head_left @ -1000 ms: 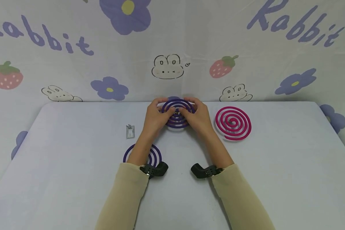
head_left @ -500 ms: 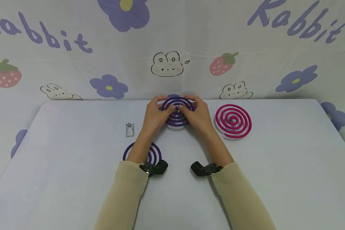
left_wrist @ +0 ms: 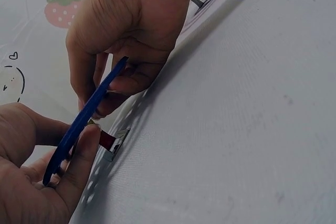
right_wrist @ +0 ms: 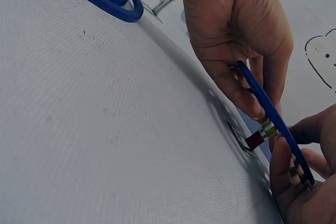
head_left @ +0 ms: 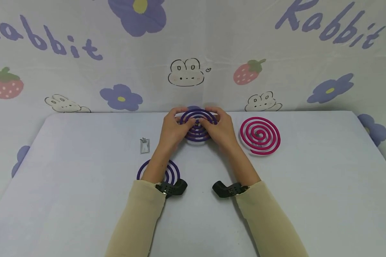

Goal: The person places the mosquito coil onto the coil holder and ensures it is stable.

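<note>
The sleeves are plain beige; black wrist straps each carry a bent black housing.

The left arm and right arm, both sleeved, reach forward and converge. The left hand and right hand mirror each other, close but apart, each in a pinching grip. The thumbs point inward, tips nearly meeting; the index fingers bend inward beyond them. Both wrists appear almost straight.
</note>
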Tool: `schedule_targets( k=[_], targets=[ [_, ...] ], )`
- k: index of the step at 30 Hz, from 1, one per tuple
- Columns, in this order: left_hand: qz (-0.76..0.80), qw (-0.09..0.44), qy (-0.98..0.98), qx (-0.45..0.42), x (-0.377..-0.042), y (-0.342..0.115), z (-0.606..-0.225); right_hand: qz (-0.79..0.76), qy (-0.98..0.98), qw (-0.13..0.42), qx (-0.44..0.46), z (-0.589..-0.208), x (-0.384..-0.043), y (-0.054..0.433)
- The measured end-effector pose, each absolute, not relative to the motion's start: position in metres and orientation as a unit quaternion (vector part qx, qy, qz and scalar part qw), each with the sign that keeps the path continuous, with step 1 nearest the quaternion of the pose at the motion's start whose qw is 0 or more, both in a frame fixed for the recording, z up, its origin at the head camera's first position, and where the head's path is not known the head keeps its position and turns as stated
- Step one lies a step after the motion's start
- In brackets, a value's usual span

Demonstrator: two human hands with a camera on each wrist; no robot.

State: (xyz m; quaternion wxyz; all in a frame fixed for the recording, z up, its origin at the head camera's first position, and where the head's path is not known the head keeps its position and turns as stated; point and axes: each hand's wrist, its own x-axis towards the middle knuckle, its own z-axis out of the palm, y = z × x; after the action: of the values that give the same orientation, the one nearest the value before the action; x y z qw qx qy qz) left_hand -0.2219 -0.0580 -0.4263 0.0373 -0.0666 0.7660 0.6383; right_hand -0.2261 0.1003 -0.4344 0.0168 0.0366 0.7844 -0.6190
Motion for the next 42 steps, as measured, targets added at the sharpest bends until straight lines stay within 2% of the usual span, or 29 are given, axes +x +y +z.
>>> schedule_targets(
  k=[42],
  targets=[
    [0.637,0.035,0.767,-0.072,-0.2228,-0.0571,-0.4282,-0.603,0.797,0.018,0.044,-0.4356,-0.2261,0.1037]
  ],
)
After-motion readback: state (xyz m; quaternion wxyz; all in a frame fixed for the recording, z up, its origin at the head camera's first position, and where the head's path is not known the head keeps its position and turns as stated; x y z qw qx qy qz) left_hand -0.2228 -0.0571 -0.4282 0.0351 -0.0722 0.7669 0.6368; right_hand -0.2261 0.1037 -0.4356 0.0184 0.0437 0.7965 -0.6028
